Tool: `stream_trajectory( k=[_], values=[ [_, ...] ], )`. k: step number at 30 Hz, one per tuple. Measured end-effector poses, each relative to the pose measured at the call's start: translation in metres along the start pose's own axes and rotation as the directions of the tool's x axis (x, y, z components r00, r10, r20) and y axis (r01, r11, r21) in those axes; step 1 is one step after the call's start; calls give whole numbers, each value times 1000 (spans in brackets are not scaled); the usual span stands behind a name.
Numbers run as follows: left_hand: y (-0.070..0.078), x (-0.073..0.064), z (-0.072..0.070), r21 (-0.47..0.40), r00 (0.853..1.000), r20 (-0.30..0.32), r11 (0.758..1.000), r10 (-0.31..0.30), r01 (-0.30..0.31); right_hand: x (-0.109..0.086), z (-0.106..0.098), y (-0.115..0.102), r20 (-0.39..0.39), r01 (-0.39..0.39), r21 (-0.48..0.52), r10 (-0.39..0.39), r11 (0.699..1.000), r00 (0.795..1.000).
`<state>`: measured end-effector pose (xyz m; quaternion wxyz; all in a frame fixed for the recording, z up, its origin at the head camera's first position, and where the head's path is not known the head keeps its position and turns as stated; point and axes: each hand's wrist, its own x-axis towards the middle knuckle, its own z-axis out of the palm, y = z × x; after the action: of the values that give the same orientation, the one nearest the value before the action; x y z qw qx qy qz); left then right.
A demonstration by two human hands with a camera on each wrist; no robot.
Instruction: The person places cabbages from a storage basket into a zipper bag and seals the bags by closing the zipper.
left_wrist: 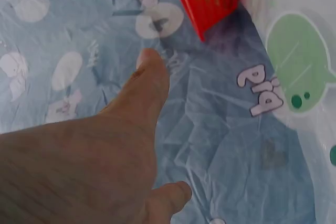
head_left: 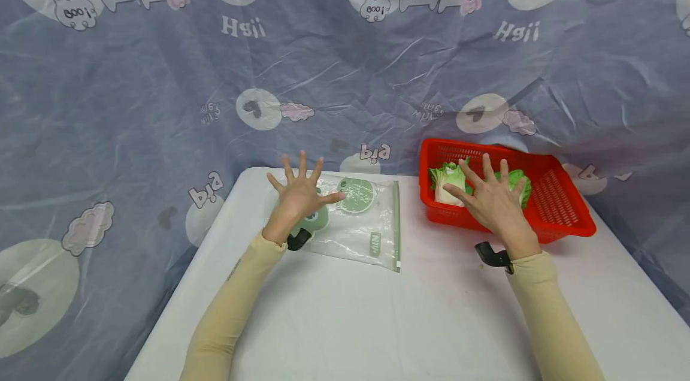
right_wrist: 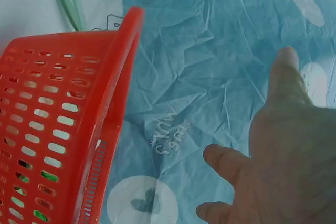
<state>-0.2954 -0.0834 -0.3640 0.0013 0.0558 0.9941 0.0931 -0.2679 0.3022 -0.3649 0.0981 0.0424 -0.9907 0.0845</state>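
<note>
With fingers spread wide, my left hand (head_left: pixel 299 195) is above a clear plastic bag (head_left: pixel 350 237) that has green prints and a green edge strip. Part of the bag is hidden behind that hand and wrist. My right hand (head_left: pixel 495 204), its fingers also splayed, is over the front of a red plastic basket (head_left: pixel 560 201). Inside the basket lie a pale leafy cabbage (head_left: pixel 449 180) and a green leafy vegetable (head_left: pixel 517 180), partly covered by the fingers. Neither hand holds anything. The right wrist view shows the basket's slotted wall (right_wrist: pixel 47 119) beside the right hand.
A white-covered table (head_left: pixel 377 321) carries the bag at left and the basket at right. Behind it hangs a blue-grey printed cloth (head_left: pixel 334 69), close to the table's back edge. A black strap (head_left: pixel 493 255) hangs at the right wrist.
</note>
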Motion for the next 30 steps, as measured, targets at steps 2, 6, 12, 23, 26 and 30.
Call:
stream_trajectory(
  k=[2, 6, 12, 23, 26, 30],
  values=[
    [8, 1, 4, 3, 1000, -24, 1000, 16, -16, -1, 0, -4, -22, 17, 22, -16, 1000, 1000],
    [31, 6, 20, -9, 996, -47, 997, 74, -75, -7, 6, -16, -124, 77, 93, -65, 993, 990],
    [72, 11, 56, -63, 985, -10, 983, 171, -172, -20, 35, -43, -350, 183, 250, -87, 951, 933],
    [121, 31, 132, -318, 963, -22, 911, 270, -263, -40, 100, -68, -39, 5, 469, 15, 883, 999],
    [122, 33, 141, -343, 972, -6, 913, 235, -223, -42, 112, -69, 50, -20, 489, -5, 872, 999],
    [120, 33, 143, -312, 972, -4, 923, 236, -225, -45, 118, -69, 90, -31, 488, -16, 872, 996]
  ],
)
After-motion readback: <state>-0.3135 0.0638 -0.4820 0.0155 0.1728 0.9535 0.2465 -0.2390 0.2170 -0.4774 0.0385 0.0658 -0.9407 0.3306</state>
